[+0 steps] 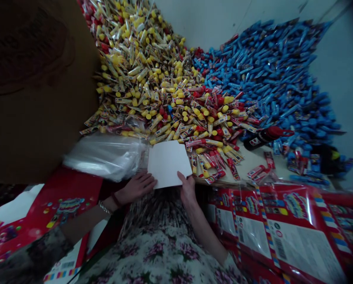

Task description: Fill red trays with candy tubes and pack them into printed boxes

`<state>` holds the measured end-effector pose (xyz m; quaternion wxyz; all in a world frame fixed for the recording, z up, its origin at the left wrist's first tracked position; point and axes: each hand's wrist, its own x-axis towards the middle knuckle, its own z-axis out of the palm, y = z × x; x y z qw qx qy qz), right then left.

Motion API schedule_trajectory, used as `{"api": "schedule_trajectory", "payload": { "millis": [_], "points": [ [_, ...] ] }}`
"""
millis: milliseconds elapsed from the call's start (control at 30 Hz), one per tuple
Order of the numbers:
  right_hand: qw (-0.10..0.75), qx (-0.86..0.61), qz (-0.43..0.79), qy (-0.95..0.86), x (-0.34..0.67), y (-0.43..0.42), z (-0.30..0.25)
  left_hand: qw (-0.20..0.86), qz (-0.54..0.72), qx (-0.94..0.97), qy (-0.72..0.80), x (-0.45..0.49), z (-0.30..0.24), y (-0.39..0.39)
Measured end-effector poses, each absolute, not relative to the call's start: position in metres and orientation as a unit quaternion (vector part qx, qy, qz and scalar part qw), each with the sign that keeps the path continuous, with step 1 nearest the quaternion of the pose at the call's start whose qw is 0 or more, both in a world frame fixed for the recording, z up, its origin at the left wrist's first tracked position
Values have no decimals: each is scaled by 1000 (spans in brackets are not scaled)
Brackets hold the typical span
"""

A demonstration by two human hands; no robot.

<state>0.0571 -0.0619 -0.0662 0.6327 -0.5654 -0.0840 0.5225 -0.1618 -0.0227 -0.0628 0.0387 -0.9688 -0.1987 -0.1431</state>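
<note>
My left hand, a bracelet on its wrist, grips the lower left edge of a white rectangular card. My right hand pinches the card's lower edge from the other side. The card is held up just in front of a heaped pile of small candy tubes in plastic wrappers with yellow and red caps. Several loose red-wrapped tubes lie just to the right of the card. A mound of blue-wrapped tubes spreads further right.
A bundle of clear plastic bags lies to the left of the card, beside a brown cardboard sheet. Flat red printed cartons are stacked at lower right, with more at lower left. A dark bottle lies on the pile's edge.
</note>
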Motion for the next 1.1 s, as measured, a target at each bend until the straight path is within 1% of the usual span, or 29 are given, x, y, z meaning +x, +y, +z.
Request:
{"api": "schedule_trajectory", "payload": {
  "millis": [133,233,267,300,333,400,433,500,567,600,700,800,900,1000,1100],
  "points": [
    [596,-578,554,-66,47,-65,-63,18,-156,-963,-218,-161,-67,-37],
    [535,-580,609,-85,56,-69,-61,23,-137,-968,-208,-158,-71,-40],
    [515,-587,616,-104,61,-73,-60,24,-134,-969,-208,-159,-72,-40],
    [502,-612,597,-130,67,-78,-59,21,-131,-968,-211,-160,-73,-40],
    [498,-653,546,-166,72,-85,-58,14,-131,-968,-213,-163,-73,-42],
    [490,-725,378,-304,80,-100,-55,-1,-136,-969,-208,-170,-73,-47],
    [469,-729,291,-405,81,-108,-53,-4,-139,-969,-204,-173,-73,-50],
    [378,-663,171,-624,80,-119,-50,-1,-138,-969,-204,-177,-72,-59],
    [278,-571,104,-765,74,-122,-50,2,-129,-969,-210,-179,-72,-66],
    [252,-546,75,-795,71,-121,-52,0,-128,-969,-211,-179,-73,-69],
    [248,-516,9,-820,66,-112,-62,-13,-143,-966,-216,-180,-77,-72],
    [253,-489,0,-835,64,-103,-73,-25,-157,-959,-233,-182,-82,-70],
    [236,-486,32,-841,62,-97,-76,-46,-130,-954,-266,-178,-78,-67],
    [177,-498,104,-843,62,-86,-70,-114,-46,-934,-334,-167,-61,-62],
    [105,-504,223,-828,66,-65,-58,-224,43,-882,-412,-150,-40,-47]
  ]
}}
